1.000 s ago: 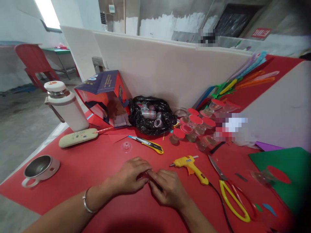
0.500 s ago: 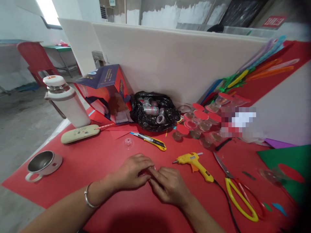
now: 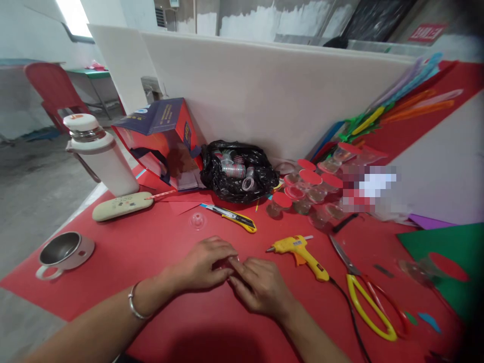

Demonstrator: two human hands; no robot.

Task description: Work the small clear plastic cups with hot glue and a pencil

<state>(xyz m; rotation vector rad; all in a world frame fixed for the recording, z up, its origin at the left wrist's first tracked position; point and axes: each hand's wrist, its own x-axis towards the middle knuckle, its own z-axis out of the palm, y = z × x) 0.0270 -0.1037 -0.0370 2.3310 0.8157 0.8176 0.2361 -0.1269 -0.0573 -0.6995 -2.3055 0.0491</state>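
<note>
My left hand (image 3: 206, 264) and my right hand (image 3: 260, 287) meet at the fingertips just above the red table surface (image 3: 189, 312). The fingers of both are curled and pinched together. Whatever lies between them is mostly covered, with only a small shiny, reddish bit showing. Beyond my left hand lies a small clear plastic piece (image 3: 197, 221), with a yellow utility knife (image 3: 230, 217) to its right. A yellow hot glue gun (image 3: 300, 248) rests on its side to the right of my right hand, nozzle pointing left. Farther right are large scissors (image 3: 353, 275) with yellow and red handles.
A black plastic bag (image 3: 219, 189) holds clear plastic pieces. Beside it stand several clear cups with red discs (image 3: 310, 177). At left are a steel-lined mug (image 3: 81, 250), a glasses case (image 3: 123, 205), a white bottle (image 3: 115, 169) and a paper bag (image 3: 162, 118). White boards (image 3: 264, 96) rise behind.
The view has shifted slightly, so everything sits a little farther left and higher or lower in the picture. Both hands keep nearly the same pinched pose.
</note>
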